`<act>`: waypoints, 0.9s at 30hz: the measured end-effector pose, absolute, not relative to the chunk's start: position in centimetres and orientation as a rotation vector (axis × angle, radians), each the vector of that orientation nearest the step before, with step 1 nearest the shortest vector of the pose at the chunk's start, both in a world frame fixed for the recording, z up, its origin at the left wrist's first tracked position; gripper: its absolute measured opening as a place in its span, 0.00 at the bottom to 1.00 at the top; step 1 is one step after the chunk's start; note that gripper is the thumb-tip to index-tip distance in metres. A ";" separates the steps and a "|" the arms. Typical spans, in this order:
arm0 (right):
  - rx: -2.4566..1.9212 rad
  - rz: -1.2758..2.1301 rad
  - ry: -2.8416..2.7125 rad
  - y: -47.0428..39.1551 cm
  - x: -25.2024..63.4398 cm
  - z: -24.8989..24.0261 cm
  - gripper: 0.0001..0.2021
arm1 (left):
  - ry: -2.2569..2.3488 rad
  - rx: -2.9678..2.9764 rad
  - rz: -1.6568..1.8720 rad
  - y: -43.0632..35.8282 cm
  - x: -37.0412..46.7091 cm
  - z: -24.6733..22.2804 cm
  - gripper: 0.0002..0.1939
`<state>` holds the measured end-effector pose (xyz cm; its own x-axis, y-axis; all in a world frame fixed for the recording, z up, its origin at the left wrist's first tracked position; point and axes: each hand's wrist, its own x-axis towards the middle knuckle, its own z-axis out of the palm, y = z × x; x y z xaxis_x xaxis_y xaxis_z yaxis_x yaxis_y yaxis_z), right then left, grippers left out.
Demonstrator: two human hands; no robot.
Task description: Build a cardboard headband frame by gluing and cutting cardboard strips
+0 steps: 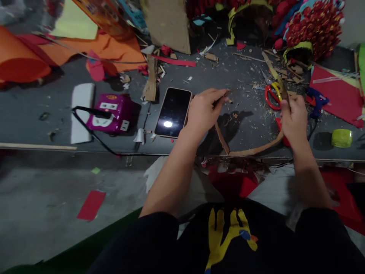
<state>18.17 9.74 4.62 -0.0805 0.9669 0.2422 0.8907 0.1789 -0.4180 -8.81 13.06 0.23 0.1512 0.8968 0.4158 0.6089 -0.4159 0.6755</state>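
Observation:
A thin bent strip of brown cardboard (255, 151) runs between my hands near the table's front edge. My left hand (203, 110) is closed in a pinch on one end of it, just right of a dark phone (173, 112). On the right, my right hand (293, 116) is wrapped round the other part of the strip, and a yellowish piece sticks up above the fingers. Red-and-yellow-handled scissors (272, 97) lie on the table beside my right hand. A blue glue gun (317, 102) sits to its right.
A purple power block (111, 114) with a black cable stands at the left on the table (114, 82). Orange material (122, 49), cardboard scraps and a red sheet (333, 91) lie around. Decorated red pieces (316, 30) stand at the back right. A yellow-green tape roll (341, 138) rests at the right.

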 end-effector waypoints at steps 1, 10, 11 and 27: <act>-1.750 0.157 -1.993 10.4 18.1 4.8 0.23 | 1.412 2.118 1.124 13.0 -8.7 0.3 0.15; -1.588 0.390 -2.063 10.9 17.5 4.7 0.19 | 1.269 2.218 0.916 11.9 -8.3 0.9 0.18; -1.584 0.418 -2.053 10.7 17.5 4.7 0.17 | 1.245 2.208 0.908 11.8 -8.1 0.9 0.19; -1.592 0.544 -2.136 10.4 17.8 4.7 0.12 | 1.109 1.965 0.897 11.1 -6.4 0.9 0.24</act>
<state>17.82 10.37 4.72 -0.2568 0.9615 0.0980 0.7974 0.2681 -0.5406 -6.44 11.08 0.87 0.3944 0.8907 0.2263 0.4073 -0.3902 0.8258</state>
